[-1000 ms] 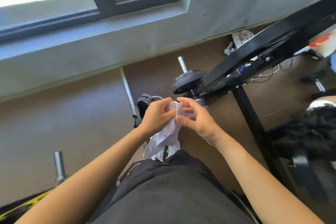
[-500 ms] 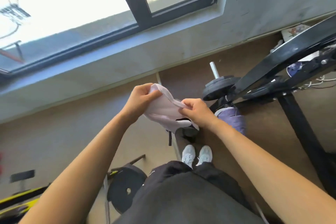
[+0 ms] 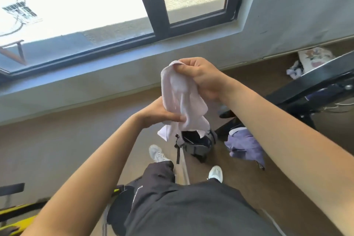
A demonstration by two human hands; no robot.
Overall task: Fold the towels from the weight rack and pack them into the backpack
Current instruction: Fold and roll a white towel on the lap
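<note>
A pale pink towel (image 3: 179, 99) hangs in front of me at chest height. My right hand (image 3: 201, 77) grips its top edge in a fist. Lower down, my left hand (image 3: 161, 114) pinches the towel's side between thumb and fingers. Straight below the towel, a dark backpack (image 3: 197, 143) stands on the brown floor with its top open. A purple towel (image 3: 247, 146) lies crumpled on the floor to the right of the backpack. The black weight rack frame (image 3: 314, 82) runs across the right side.
A window with a black frame (image 3: 153, 2) and a grey sill fills the wall ahead. My white shoes (image 3: 157, 154) stand on the floor near the backpack. A yellow and black bar (image 3: 21, 214) lies at the lower left. Papers and cloth (image 3: 314, 57) sit by the far wall.
I have stood up straighter and the view has tilted up toward the window. My right hand has risen above the left, so the pink towel now hangs vertically.
</note>
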